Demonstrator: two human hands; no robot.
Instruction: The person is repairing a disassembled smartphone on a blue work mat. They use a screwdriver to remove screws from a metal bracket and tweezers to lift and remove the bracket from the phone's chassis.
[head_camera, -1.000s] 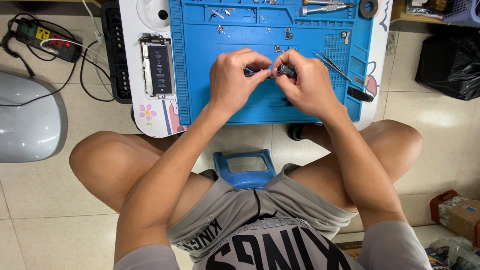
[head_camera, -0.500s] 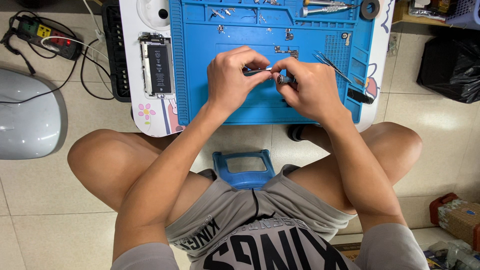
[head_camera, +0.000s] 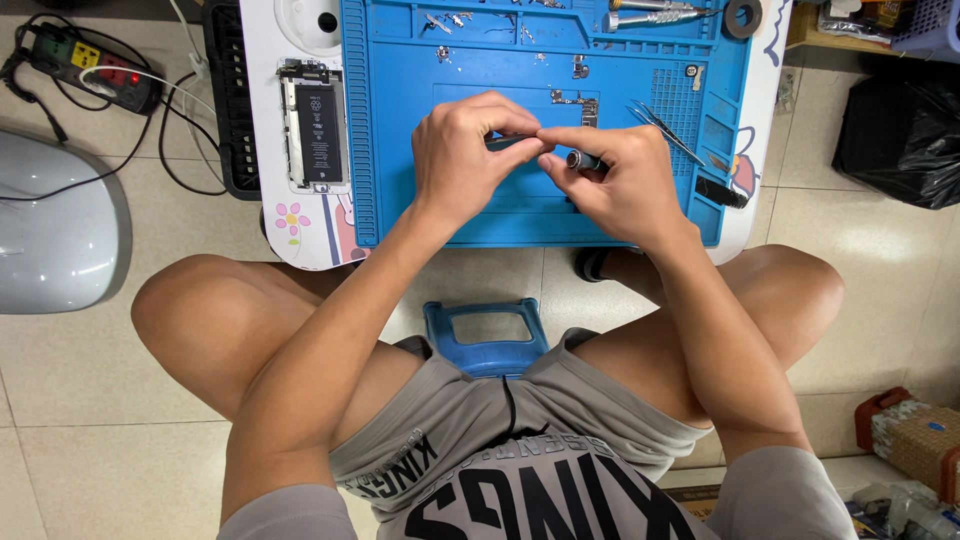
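Your left hand and right hand meet fingertip to fingertip over the blue mat. The left pinches a thin dark piece, mostly hidden by your fingers, so its kind is hard to tell. The right curls around a small screwdriver; only its round end shows. Tweezers lie just past your right hand. An opened phone sits well off your left hand.
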